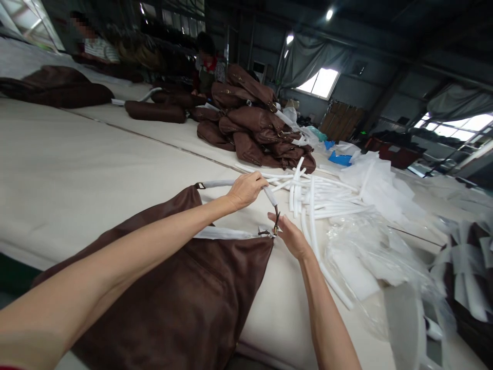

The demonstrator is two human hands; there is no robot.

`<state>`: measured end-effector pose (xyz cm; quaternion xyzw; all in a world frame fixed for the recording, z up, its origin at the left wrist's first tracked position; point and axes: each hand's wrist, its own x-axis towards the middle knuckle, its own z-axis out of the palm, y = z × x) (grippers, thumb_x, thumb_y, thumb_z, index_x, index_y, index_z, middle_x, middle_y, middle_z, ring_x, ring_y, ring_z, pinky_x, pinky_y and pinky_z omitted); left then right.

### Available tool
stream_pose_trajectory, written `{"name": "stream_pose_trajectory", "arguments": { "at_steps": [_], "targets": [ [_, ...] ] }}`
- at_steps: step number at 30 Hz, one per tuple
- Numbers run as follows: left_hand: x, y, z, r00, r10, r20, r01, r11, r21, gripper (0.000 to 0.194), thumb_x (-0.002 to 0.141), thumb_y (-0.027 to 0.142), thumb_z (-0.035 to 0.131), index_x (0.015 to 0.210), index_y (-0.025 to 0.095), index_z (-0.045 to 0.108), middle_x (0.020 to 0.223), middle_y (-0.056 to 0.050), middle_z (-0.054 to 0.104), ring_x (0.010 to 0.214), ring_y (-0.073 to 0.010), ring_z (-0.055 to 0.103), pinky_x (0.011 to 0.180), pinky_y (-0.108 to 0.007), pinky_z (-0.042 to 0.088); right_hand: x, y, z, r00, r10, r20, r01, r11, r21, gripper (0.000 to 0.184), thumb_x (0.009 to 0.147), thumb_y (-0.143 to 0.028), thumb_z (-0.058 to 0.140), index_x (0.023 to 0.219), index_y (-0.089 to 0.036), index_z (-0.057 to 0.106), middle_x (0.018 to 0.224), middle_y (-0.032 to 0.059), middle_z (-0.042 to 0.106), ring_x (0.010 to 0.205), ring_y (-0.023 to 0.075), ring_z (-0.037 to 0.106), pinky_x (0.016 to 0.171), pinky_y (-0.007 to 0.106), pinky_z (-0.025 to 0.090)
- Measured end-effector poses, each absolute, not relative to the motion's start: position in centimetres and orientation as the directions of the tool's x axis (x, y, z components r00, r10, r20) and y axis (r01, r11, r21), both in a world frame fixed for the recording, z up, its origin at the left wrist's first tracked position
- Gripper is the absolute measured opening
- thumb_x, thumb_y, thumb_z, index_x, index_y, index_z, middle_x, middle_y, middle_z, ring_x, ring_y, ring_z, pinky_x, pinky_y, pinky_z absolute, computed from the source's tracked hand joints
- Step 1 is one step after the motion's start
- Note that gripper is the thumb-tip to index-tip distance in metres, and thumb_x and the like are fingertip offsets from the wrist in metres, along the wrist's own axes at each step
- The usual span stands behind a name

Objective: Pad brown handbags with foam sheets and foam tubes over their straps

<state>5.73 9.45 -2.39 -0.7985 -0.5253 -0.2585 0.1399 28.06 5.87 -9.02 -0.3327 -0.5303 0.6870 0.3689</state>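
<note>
A dark brown handbag (pixel 181 298) lies in front of me, its lower part running out of view at the bottom. Its strap (pixel 271 196) is wrapped in a white sleeve and arches above the bag opening. My left hand (pixel 246 190) is closed around the wrapped strap near its top. At the bag's right corner, my right hand (pixel 293 237) has its fingers at the bare brown strap end, next to a small metal ring (pixel 275 231); the fingertips are partly hidden. A second white-wrapped strap (pixel 227 233) crosses the bag's opening. A buckle (pixel 200 185) joins the strap at the left.
Brown bags (pixel 250 123) are heaped at the table's far side. White foam tubes (pixel 327 195) lie right of my hands, beside clear plastic bags (pixel 358 257). More wrapped brown pieces (pixel 466 277) sit at the right edge. Two people stand across the pale table (pixel 96 159).
</note>
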Motion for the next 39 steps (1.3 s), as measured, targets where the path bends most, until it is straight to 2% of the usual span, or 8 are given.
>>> {"name": "stream_pose_trajectory", "arguments": {
  "at_steps": [6, 12, 15, 18, 20, 28, 34, 39],
  "targets": [
    [4.7, 9.3, -2.3, 0.242, 0.761, 0.602, 0.913, -0.388, 0.124, 0.027, 0.092, 0.014, 0.048, 0.108, 0.023, 0.069, 0.101, -0.005, 0.062, 0.089, -0.018, 0.06, 0.081, -0.03, 0.049, 29.7, 5.1, -10.1, -0.695, 0.714, -0.084, -0.124, -0.234, -0.964, 0.037, 0.067, -0.04, 0.072, 0.097, -0.019, 0.074, 0.112, 0.0092, 0.07, 0.108, 0.0265, 0.061, 0.102, 0.043, 0.039],
    [4.7, 9.4, -2.4, 0.2, 0.769, 0.607, 0.884, -0.409, 0.228, 0.027, 0.091, 0.014, 0.048, 0.108, 0.021, 0.069, 0.103, -0.005, 0.062, 0.092, -0.0183, 0.061, 0.082, -0.029, 0.05, 30.0, 4.5, -10.9, -0.601, 0.798, -0.039, 0.163, 0.075, -0.984, 0.018, 0.073, -0.037, 0.073, 0.075, -0.02, 0.071, 0.087, 0.0011, 0.065, 0.091, 0.0198, 0.059, 0.094, 0.035, 0.042],
    [4.6, 9.2, -2.4, 0.175, 0.761, 0.625, 0.866, -0.421, 0.269, 0.027, 0.09, 0.013, 0.049, 0.107, 0.022, 0.069, 0.102, -0.004, 0.061, 0.093, -0.018, 0.061, 0.083, -0.029, 0.05, 30.5, 4.7, -10.6, -0.516, 0.855, 0.045, 0.197, 0.17, -0.965, 0.023, 0.08, -0.041, 0.068, 0.07, -0.02, 0.068, 0.103, 0.0033, 0.065, 0.101, 0.0205, 0.057, 0.099, 0.035, 0.038],
    [4.4, 9.0, -2.3, 0.168, 0.751, 0.639, 0.849, -0.439, 0.293, 0.028, 0.09, 0.012, 0.048, 0.107, 0.022, 0.068, 0.102, -0.004, 0.061, 0.094, -0.0177, 0.06, 0.086, -0.028, 0.049, 30.6, 4.6, -10.3, -0.467, 0.88, 0.081, 0.184, 0.186, -0.965, 0.019, 0.08, -0.041, 0.067, 0.087, -0.024, 0.071, 0.125, 0.0041, 0.06, 0.112, 0.0223, 0.054, 0.093, 0.034, 0.041],
    [4.5, 8.8, -2.2, 0.168, 0.747, 0.643, 0.839, -0.451, 0.304, 0.029, 0.09, 0.012, 0.048, 0.108, 0.022, 0.068, 0.102, -0.004, 0.06, 0.096, -0.0178, 0.06, 0.087, -0.029, 0.049, 29.9, 4.5, -10.4, -0.492, 0.867, 0.077, 0.185, 0.191, -0.964, 0.029, 0.074, -0.04, 0.073, 0.1, -0.026, 0.072, 0.121, 0.0034, 0.06, 0.109, 0.0221, 0.055, 0.085, 0.031, 0.044],
    [5.2, 8.8, -2.9, 0.187, 0.735, 0.652, 0.816, -0.486, 0.313, 0.026, 0.09, 0.013, 0.048, 0.106, 0.02, 0.067, 0.1, -0.006, 0.06, 0.095, -0.0186, 0.06, 0.087, -0.03, 0.049, 25.1, 4.8, -11.3, -0.389, 0.882, -0.267, 0.129, -0.234, -0.964, 0.058, 0.072, -0.068, 0.067, 0.095, -0.016, 0.071, 0.069, 0.0031, 0.065, 0.058, 0.0164, 0.055, 0.052, 0.026, 0.041],
    [5.6, 7.1, -4.9, 0.155, 0.733, 0.663, 0.865, -0.425, 0.268, 0.023, 0.086, 0.012, 0.052, 0.105, 0.016, 0.063, 0.107, -0.012, 0.06, 0.103, -0.0251, 0.055, 0.091, -0.037, 0.046, 24.7, 4.7, -10.9, -0.383, 0.873, -0.304, -0.281, -0.423, -0.862, 0.071, 0.077, -0.082, 0.049, 0.097, -0.017, 0.069, 0.086, 0.0105, 0.072, 0.077, 0.0248, 0.069, 0.069, 0.038, 0.056],
    [5.3, 4.7, -7.8, 0.203, 0.881, 0.428, 0.768, -0.415, 0.489, 0.017, 0.092, 0.026, 0.047, 0.087, 0.018, 0.061, 0.09, -0.008, 0.061, 0.091, -0.0221, 0.057, 0.089, -0.034, 0.045, 25.3, 4.8, -10.7, -0.429, 0.87, -0.243, -0.38, -0.418, -0.825, 0.066, 0.083, -0.077, 0.046, 0.093, -0.017, 0.07, 0.096, 0.0128, 0.074, 0.096, 0.0297, 0.069, 0.083, 0.046, 0.056]
  ]
}}
